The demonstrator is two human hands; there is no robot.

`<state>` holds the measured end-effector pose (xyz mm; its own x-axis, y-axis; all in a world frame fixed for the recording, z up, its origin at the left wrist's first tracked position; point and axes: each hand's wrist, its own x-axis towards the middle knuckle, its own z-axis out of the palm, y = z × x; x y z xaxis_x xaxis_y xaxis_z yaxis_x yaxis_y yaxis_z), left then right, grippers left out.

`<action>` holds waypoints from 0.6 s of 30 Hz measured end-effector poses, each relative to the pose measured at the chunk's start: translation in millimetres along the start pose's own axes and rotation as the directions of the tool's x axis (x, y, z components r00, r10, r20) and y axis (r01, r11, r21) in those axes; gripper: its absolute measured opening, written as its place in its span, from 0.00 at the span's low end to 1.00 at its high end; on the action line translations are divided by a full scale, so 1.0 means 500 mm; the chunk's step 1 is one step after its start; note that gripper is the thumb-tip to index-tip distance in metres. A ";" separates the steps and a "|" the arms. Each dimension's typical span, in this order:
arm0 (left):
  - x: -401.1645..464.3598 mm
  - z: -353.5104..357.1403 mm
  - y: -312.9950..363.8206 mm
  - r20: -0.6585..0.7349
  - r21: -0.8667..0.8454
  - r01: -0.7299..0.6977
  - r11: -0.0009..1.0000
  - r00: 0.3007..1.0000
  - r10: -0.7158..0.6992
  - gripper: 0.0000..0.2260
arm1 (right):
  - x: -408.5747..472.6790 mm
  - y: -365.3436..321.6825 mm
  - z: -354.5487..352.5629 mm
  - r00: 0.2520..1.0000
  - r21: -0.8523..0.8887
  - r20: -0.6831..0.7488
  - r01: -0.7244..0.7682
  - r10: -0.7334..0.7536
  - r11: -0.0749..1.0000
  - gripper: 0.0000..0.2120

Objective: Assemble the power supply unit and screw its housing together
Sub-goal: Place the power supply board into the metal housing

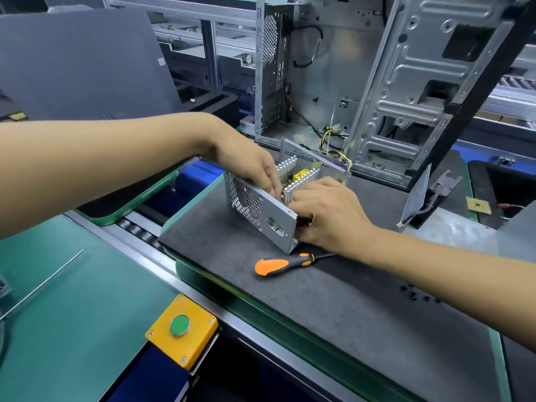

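Note:
The power supply unit, a silver perforated metal housing with its top open, stands on the dark grey mat. Silver heat sinks and a yellow part show inside. My left hand reaches over the housing's top edge, fingers curled down into it. My right hand lies against the housing's right side, fingers curled at the inner board by the heat sinks. An orange-and-black screwdriver lies on the mat just in front of the unit, held by neither hand. Several small black screws lie on the mat to the right.
An open computer case stands behind the unit, with loose cables trailing to it. A yellow box with a green button sits at the conveyor's near edge. Rollers run left of the mat. A loose metal panel leans at right.

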<state>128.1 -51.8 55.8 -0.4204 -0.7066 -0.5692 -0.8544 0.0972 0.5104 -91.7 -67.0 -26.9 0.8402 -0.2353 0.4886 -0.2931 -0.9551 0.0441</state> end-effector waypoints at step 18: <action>-0.024 0.070 -0.022 -0.253 0.401 -0.086 0.912 0.947 0.200 0.09 | -0.006 0.010 -0.005 0.989 0.054 0.091 0.116 -0.121 0.992 0.08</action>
<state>131.5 -19.8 34.3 -0.4918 -0.8265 -0.2739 -0.8657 0.4305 0.2554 -97.0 -70.7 -25.8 0.9073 -0.1338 0.3986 -0.1685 -0.9843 0.0532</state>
